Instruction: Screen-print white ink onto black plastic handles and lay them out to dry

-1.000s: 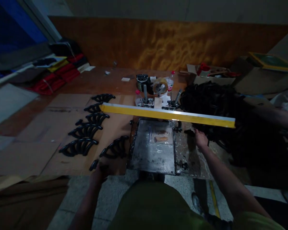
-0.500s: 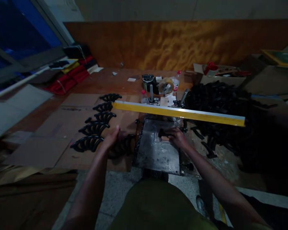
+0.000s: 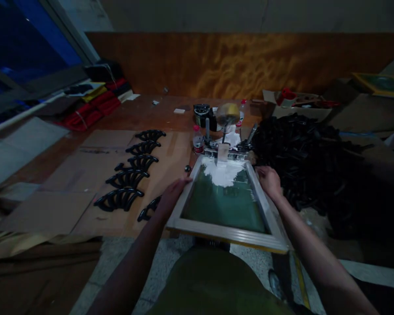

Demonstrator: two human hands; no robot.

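Observation:
A screen printing frame (image 3: 228, 238) lies lowered in front of me, with green mesh and a smear of white ink across its far part. A squeegee (image 3: 223, 154) with a pale blade rests in the ink at the far end. My left hand (image 3: 174, 192) has its fingers on the frame's left side. On the right side, my right hand (image 3: 270, 180) holds the frame's edge with curled fingers. Black curved handles (image 3: 118, 199) lie in fanned rows left of my left hand. The metal plate under the frame is hidden.
A large heap of black handles (image 3: 302, 153) fills the right of the bench. Behind the frame stand a bottle with a red cap (image 3: 198, 142), a dark tub (image 3: 202, 114) and a tape roll (image 3: 229, 114). Red cloth bundles (image 3: 85, 111) lie at the left.
The frame, raised and seen edge-on before, has swung down over the metal plate. My right hand has left the black handle on the plate and moved to the frame's right side.

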